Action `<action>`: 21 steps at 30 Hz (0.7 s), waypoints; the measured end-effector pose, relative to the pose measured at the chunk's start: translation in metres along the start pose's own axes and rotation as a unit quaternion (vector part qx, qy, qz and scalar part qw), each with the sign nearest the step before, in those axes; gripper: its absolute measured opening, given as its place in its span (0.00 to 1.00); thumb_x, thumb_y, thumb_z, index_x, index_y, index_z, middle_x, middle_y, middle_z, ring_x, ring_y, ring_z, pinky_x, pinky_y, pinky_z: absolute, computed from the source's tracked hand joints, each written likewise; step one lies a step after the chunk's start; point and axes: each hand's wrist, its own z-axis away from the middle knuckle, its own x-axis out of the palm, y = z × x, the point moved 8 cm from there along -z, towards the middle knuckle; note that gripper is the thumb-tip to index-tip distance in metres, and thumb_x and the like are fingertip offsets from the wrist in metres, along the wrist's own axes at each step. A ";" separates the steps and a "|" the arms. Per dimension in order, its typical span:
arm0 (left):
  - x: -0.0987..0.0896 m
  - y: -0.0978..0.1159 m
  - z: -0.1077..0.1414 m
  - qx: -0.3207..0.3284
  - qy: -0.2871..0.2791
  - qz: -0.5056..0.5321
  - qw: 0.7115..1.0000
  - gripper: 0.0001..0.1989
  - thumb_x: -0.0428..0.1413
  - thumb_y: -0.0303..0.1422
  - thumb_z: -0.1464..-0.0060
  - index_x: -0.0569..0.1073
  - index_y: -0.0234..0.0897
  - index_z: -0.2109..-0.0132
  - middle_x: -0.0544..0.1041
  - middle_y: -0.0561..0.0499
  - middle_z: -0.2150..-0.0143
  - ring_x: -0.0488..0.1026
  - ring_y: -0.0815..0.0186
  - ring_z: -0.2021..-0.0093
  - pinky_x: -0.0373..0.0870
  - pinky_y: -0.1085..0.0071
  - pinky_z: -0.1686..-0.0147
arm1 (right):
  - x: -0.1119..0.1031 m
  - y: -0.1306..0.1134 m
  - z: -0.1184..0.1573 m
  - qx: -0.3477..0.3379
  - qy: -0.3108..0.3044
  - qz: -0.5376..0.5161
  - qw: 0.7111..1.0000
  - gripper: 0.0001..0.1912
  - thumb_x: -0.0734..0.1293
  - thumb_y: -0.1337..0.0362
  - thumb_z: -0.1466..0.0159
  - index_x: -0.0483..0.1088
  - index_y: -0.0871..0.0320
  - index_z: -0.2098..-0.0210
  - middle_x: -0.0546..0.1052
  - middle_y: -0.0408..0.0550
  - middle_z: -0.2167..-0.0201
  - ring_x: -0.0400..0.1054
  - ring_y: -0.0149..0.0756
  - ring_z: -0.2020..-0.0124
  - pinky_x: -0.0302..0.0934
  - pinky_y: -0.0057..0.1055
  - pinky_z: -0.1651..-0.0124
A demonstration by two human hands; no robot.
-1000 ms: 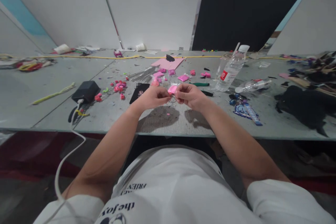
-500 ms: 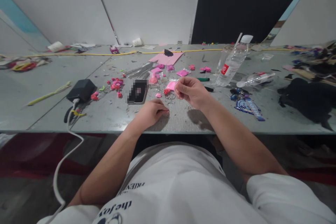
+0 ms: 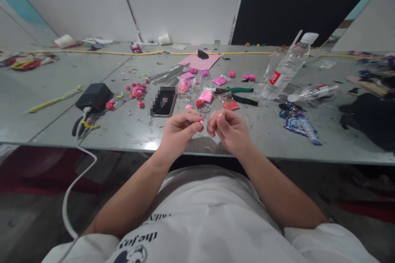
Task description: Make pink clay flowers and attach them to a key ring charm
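Pinches a tiny pink bit (image 3: 201,122) between thumb and finger of the left hand (image 3: 178,133), near the front edge of the table (image 3: 120,127). Holds the right hand (image 3: 233,131) just beside the left, with curled fingers and a small gap between the two. Shows a pink spot (image 3: 220,114) on the right thumb tip, but cannot tell a held bit from a nail there. Has a red lump (image 3: 200,103) and a pink bag (image 3: 205,96) just past the hands, plus a red bag (image 3: 231,106) near the pliers (image 3: 240,90). Has a phone (image 3: 165,104) farther left and a bottle (image 3: 283,73) on the right
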 end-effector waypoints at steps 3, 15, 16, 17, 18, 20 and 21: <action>0.009 0.000 0.005 0.000 0.013 0.044 0.999 0.06 0.75 0.37 0.47 0.86 0.47 0.63 0.78 0.51 0.61 0.76 0.69 0.67 0.81 0.66 0.65 | 0.006 0.007 0.006 0.015 -0.015 -0.017 1.000 0.21 0.79 0.41 0.38 0.78 0.52 0.69 0.77 0.42 0.75 0.69 0.32 0.75 0.67 0.33 0.71; 0.020 0.023 0.017 0.020 -0.013 -0.008 1.000 0.06 0.74 0.36 0.45 0.89 0.54 0.60 0.77 0.51 0.60 0.78 0.66 0.65 0.85 0.66 0.71 | 0.020 -0.016 0.020 0.013 -0.042 -0.029 0.999 0.16 0.78 0.48 0.34 0.78 0.52 0.68 0.78 0.42 0.74 0.71 0.31 0.75 0.70 0.31 0.71; 0.022 0.025 0.018 0.015 -0.016 -0.005 1.000 0.06 0.74 0.36 0.44 0.89 0.55 0.60 0.77 0.51 0.60 0.78 0.66 0.65 0.85 0.66 0.71 | 0.022 -0.018 0.021 0.007 -0.047 -0.032 0.998 0.15 0.78 0.49 0.33 0.78 0.52 0.68 0.78 0.42 0.74 0.71 0.31 0.74 0.70 0.31 0.71; 0.024 0.027 0.019 0.013 -0.021 0.000 1.000 0.06 0.73 0.35 0.44 0.89 0.55 0.59 0.77 0.51 0.59 0.79 0.67 0.66 0.86 0.65 0.71 | 0.023 -0.020 0.022 0.000 -0.051 -0.034 0.998 0.14 0.77 0.51 0.32 0.78 0.52 0.67 0.78 0.42 0.74 0.72 0.31 0.74 0.70 0.30 0.71; 0.025 0.028 0.020 0.012 -0.026 0.005 1.000 0.07 0.73 0.34 0.43 0.89 0.55 0.59 0.77 0.52 0.59 0.79 0.67 0.67 0.87 0.65 0.70 | 0.024 -0.022 0.022 -0.005 -0.054 -0.034 0.998 0.13 0.77 0.52 0.32 0.78 0.52 0.67 0.77 0.42 0.74 0.72 0.31 0.74 0.71 0.30 0.71; 0.027 0.030 0.021 0.011 -0.035 0.017 0.999 0.08 0.72 0.31 0.42 0.89 0.53 0.58 0.77 0.52 0.59 0.80 0.69 0.67 0.88 0.66 0.69 | 0.025 -0.023 0.023 -0.007 -0.055 -0.030 0.998 0.12 0.77 0.53 0.32 0.79 0.52 0.66 0.77 0.41 0.75 0.72 0.31 0.74 0.71 0.29 0.72; 0.028 0.031 0.021 0.010 -0.041 0.024 0.999 0.08 0.71 0.30 0.42 0.89 0.52 0.58 0.77 0.52 0.59 0.80 0.69 0.68 0.88 0.66 0.68 | 0.025 -0.023 0.022 -0.008 -0.056 -0.029 0.998 0.12 0.77 0.53 0.32 0.79 0.52 0.66 0.77 0.41 0.76 0.73 0.30 0.75 0.71 0.29 0.73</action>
